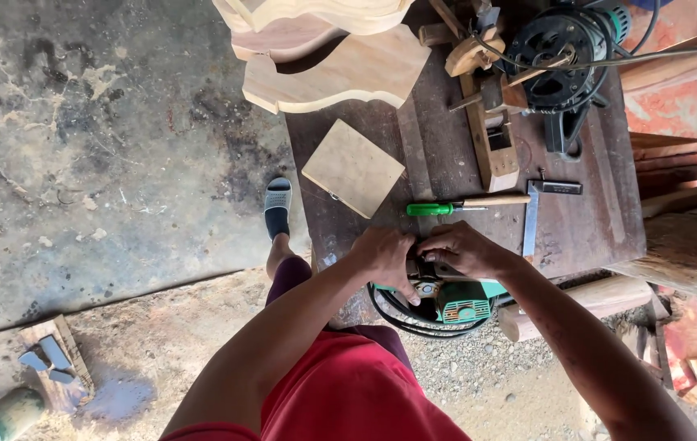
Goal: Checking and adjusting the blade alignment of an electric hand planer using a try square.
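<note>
Our hands hid most of the green power tool (463, 300) (its head especially); the top edge cropped the black motor (565, 57).

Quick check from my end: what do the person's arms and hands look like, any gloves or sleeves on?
No gloves: the left hand and right hand are bare, with no rings, watch or bands visible. Both forearms are uncovered up to the frame edge; no sleeves show. Below them is a red shirt.

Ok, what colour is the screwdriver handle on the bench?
Bright green; the screwdriver handle shows best in the head view, just above the hands.
</note>
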